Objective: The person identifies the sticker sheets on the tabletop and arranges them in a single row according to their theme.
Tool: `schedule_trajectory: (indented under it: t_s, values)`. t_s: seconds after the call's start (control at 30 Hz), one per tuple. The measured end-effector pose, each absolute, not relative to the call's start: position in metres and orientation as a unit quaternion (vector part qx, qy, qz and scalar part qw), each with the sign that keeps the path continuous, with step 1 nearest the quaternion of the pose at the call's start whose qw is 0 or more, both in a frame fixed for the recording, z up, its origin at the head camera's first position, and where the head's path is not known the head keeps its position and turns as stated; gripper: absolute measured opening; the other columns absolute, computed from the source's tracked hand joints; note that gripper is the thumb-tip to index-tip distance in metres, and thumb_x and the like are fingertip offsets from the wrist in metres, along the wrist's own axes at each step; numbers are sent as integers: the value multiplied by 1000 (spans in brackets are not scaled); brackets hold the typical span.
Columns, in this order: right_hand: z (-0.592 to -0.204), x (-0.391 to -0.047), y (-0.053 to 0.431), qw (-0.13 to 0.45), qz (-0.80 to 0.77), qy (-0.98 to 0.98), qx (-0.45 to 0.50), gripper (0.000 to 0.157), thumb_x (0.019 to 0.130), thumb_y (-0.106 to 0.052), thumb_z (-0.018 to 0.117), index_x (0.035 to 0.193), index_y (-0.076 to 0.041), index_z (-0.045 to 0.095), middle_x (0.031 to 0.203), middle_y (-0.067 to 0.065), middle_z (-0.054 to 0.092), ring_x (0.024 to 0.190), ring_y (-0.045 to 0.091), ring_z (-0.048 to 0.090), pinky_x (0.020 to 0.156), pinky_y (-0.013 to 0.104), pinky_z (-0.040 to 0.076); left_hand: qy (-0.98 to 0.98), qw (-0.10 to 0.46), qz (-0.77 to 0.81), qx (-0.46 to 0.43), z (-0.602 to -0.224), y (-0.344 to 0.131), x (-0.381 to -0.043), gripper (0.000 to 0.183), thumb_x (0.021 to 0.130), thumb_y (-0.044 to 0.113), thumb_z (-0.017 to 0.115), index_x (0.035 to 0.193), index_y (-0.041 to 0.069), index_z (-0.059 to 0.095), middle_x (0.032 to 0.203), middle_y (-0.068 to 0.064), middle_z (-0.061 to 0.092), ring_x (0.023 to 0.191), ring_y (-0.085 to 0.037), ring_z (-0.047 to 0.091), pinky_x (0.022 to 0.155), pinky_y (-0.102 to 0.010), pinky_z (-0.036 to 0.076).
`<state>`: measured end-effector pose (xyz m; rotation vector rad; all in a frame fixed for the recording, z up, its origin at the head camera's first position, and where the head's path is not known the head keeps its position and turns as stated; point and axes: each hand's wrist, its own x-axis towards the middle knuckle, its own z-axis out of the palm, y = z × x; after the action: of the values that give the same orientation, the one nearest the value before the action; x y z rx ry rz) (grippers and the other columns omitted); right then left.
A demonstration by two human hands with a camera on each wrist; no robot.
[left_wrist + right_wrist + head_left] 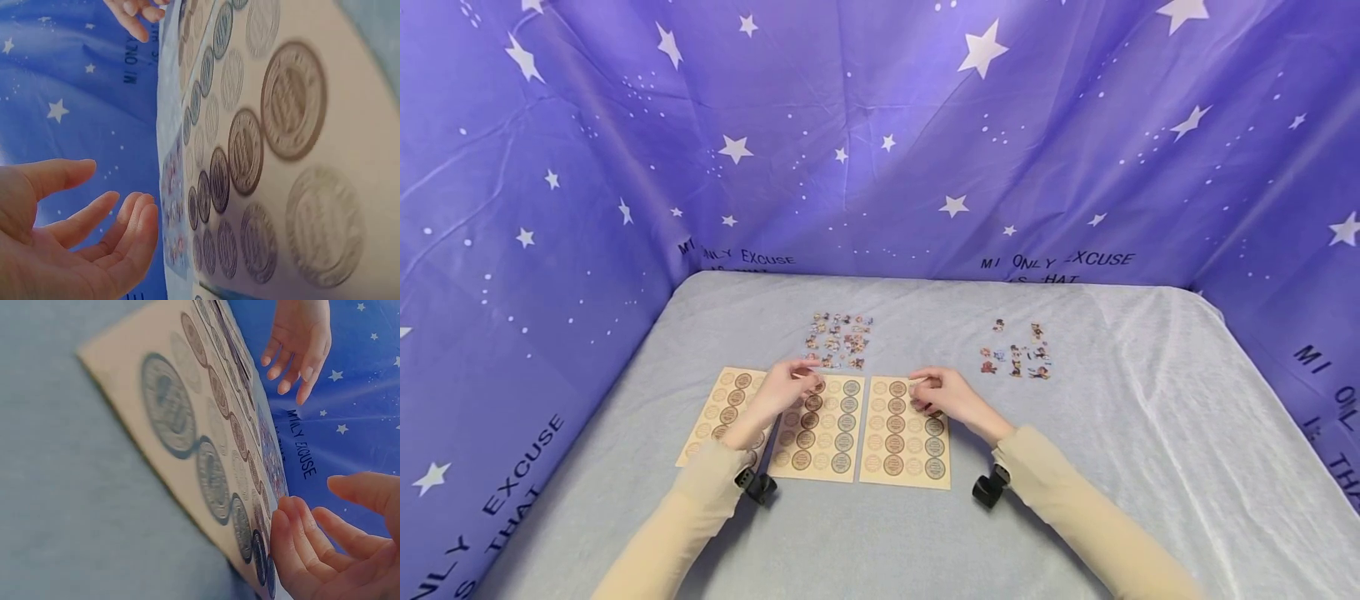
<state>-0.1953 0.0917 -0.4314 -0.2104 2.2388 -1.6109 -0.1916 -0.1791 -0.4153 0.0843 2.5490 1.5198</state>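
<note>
Three cream sheets printed with rows of round stamp-like circles lie side by side in the head view: a left sheet (706, 417), a middle sheet (824, 427) and a right sheet (904, 433). My left hand (788, 388) hovers over the gap between the left and middle sheets, covering part of both. In the left wrist view its fingers (134, 237) are relaxed and slightly bent, holding nothing. Over the right sheet's upper right edge is my right hand (953, 397). Its fingers (300, 534) look loosely bent and empty in the right wrist view, near the sheet; contact is unclear.
Behind the middle sheet lies a dense group of small colourful cartoon figures (835, 342). A looser group of similar figures (1015, 360) sits farther right. A grey cloth covers the table (1120, 467), and a purple star-patterned curtain (880, 192) surrounds its back and sides.
</note>
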Motion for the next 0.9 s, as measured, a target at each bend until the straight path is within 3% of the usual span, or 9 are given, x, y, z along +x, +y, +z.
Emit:
schedule_trajectory:
  t_s: [0.13, 0.43, 0.73, 0.9]
  values:
    - [-430, -205, 85, 179, -572, 796, -80, 36, 85, -4, 52, 119, 8, 49, 89, 23, 61, 73, 28, 61, 64, 34, 54, 857, 89, 508, 18, -414, -182, -198, 37, 83, 4, 50, 118, -10, 49, 94, -20, 58, 79, -33, 57, 68, -37, 52]
    - [-432, -225, 72, 181, -576, 795, -56, 37, 84, -7, 52, 120, 3, 49, 87, 19, 61, 70, 22, 58, 63, 30, 53, 851, 73, 521, 10, -418, -191, -219, 32, 84, -1, 50, 113, -15, 50, 93, -30, 57, 64, -23, 59, 62, -34, 54]
    - [-431, -239, 56, 170, -571, 802, -33, 35, 85, -10, 55, 120, -1, 52, 92, 17, 61, 74, 23, 59, 66, 29, 53, 866, 65, 495, -35, -417, -201, -232, 35, 85, 4, 49, 117, -10, 50, 98, -26, 58, 64, -19, 56, 58, -26, 51]
    - [-433, -246, 48, 157, -585, 795, -24, 35, 85, -7, 55, 118, 2, 52, 91, 20, 61, 72, 23, 60, 66, 28, 53, 869, 42, 490, -49, -427, -205, -244, 34, 84, 7, 52, 115, -5, 55, 98, -22, 60, 65, -19, 55, 60, -29, 49]
